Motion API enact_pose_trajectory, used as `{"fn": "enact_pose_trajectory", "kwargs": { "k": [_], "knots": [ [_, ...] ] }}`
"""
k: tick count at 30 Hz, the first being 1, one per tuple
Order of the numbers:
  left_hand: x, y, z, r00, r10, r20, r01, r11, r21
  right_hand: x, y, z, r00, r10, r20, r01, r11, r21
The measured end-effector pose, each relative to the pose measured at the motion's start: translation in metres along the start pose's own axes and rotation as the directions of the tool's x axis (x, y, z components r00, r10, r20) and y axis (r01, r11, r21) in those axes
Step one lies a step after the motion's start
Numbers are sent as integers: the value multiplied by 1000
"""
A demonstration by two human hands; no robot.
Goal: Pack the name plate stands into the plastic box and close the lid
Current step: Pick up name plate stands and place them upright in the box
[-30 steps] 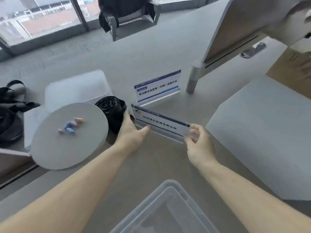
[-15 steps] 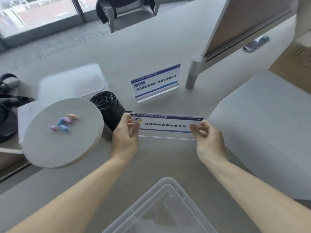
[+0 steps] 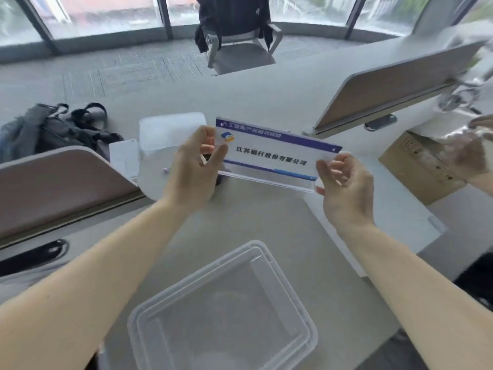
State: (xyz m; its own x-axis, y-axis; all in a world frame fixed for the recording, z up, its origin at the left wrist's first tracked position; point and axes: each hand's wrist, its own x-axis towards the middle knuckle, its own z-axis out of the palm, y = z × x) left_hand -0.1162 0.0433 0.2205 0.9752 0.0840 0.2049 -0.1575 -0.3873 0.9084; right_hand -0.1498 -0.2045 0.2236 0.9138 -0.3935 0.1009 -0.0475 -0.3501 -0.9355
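I hold a clear acrylic name plate stand (image 3: 269, 153) with a white and blue card, lifted above the table and tilted down to the right. My left hand (image 3: 193, 166) pinches its left end and my right hand (image 3: 344, 188) grips its right end. An open, empty clear plastic box (image 3: 301, 311) sits on the grey table nearer to me, below the stand. The second name plate stand is hidden from view.
A white lid-like box (image 3: 170, 132) lies behind my left hand. A black bag (image 3: 53, 129) sits far left. A tilted desk divider (image 3: 394, 86) stands at right, a cardboard box (image 3: 416, 166) beside another person's hand (image 3: 469, 153). A chair (image 3: 237, 38) is beyond the table.
Both hands have lifted the name plate stand off the table and raised it toward me. The view has tilted up, so the round grey disc and the second stand are out of sight.
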Motion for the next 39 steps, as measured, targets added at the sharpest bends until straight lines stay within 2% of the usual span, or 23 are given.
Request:
{"fn": "enact_pose_trajectory", "kwargs": {
  "k": [5, 10, 14, 17, 19, 21, 23, 25, 27, 29, 30, 32, 33, 35, 37, 39],
  "knots": [
    [-58, 50, -86, 997, 33, 75, -32, 999, -14, -56, -68, -25, 990, -73, 123, 59, 991, 116],
    [-122, 103, -177, 1000, 10, 24, -13, 994, 113, -112, -127, -27, 943, -198, 267, 149, 970, 193],
    [-184, 125, -247, 996, -56, -76, 79, 933, 352, -157, -161, -4, 859, -332, 390, 277, 942, 191],
    [-232, 144, -296, 988, 9, -153, 53, 915, 401, -202, -175, 21, 766, -425, 482, 377, 905, 198],
    [-260, 158, -322, 996, 36, -87, 14, 857, 515, -236, -185, 40, 701, -477, 530, 446, 873, 196],
    [-285, 166, -341, 998, -57, 26, 26, 747, 664, -270, -196, 62, 637, -499, 587, 482, 853, 202],
    [-304, 163, -358, 985, -154, 81, 35, 628, 777, -298, -204, 87, 578, -488, 654, 483, 851, 208],
    [-322, 154, -379, 982, -176, 67, 41, 543, 839, -324, -209, 113, 527, -483, 699, 490, 845, 215],
    [-338, 143, -403, 985, -175, 15, 80, 521, 850, -352, -215, 138, 528, -492, 692, 488, 843, 226],
    [-351, 132, -429, 984, -174, -34, 122, 523, 844, -381, -221, 163, 587, -452, 672, 418, 880, 228],
    [-356, 128, -441, 983, -173, -54, 140, 534, 834, -396, -222, 175, 628, -387, 675, 338, 917, 212],
    [-361, 122, -465, 981, -169, -92, 174, 572, 801, -428, -222, 198, 681, -147, 717, 27, 984, 176],
    [-361, 121, -476, 979, -173, -108, 191, 593, 782, -444, -222, 209, 649, -14, 761, -177, 969, 169],
    [-362, 117, -492, 975, -172, -140, 218, 632, 744, -475, -226, 230, 504, 160, 849, -506, 851, 140],
    [-362, 111, -498, 970, -169, -173, 241, 654, 717, -498, -233, 247, 433, 195, 880, -631, 763, 140],
    [-362, 100, -495, 954, -218, -207, 300, 661, 688, -514, -240, 261, 416, 197, 888, -634, 763, 128]
  ]
}}
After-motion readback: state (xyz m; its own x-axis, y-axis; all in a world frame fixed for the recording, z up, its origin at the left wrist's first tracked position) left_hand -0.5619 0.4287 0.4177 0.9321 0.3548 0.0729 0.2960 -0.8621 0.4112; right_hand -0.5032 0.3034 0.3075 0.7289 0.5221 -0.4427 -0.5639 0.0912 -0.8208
